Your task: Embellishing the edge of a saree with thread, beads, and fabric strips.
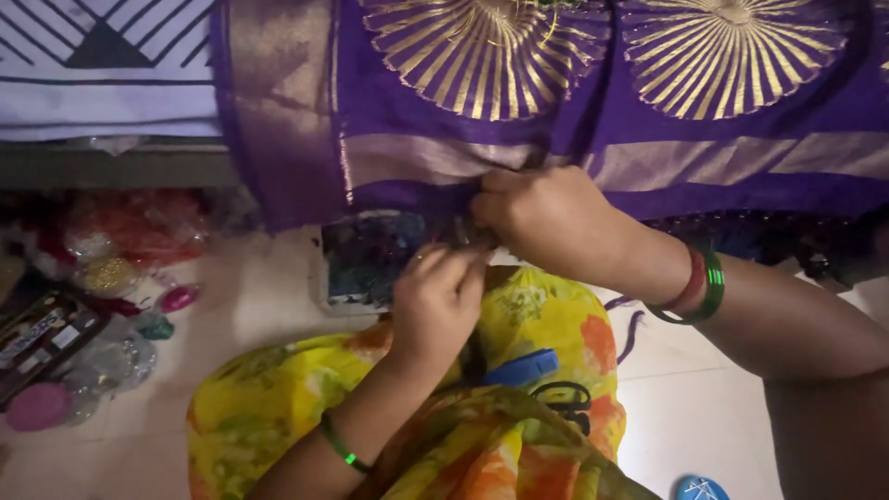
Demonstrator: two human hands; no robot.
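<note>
View: head camera, looking down at both hands over the lap.
Purple cloth (417, 120): hangs across the top of the frame, with gold sunburst rounds and a dull gold band running along its lower part; its bottom hem is at mid-frame.
Left hand (435, 301): reaches up from the lower left, fingers (454, 264) drawn together in a pinch at the hem of the purple cloth. What sits between the fingertips is too small and dark to make out.
Right hand (546, 222): comes in from the right, knuckles up, fingers curled shut on the lower edge of the purple cloth just above the left hand. The two hands touch or nearly touch at the fingertips.
Left wrist: one thin green bangle (339, 446).
Right wrist: red and green bangles (699, 287) side by side.
Lap: covered by yellow floral cloth (278, 398) with orange and green patches, directly below the hands.
Blue comb-like object (523, 368): lies on the yellow floral cloth, below the left hand.
Black loop (565, 400): just beside the blue object, on the same cloth; kind unclear.
Floor (704, 417): pale tile, visible to the right of the lap and on the left.
Plastic packets (120, 241): heap of clear bags with red, gold and pink contents on the floor at left, well apart from the hands.
Patterned sheet (102, 56): white with black lines, upper left, beside the purple cloth.
</note>
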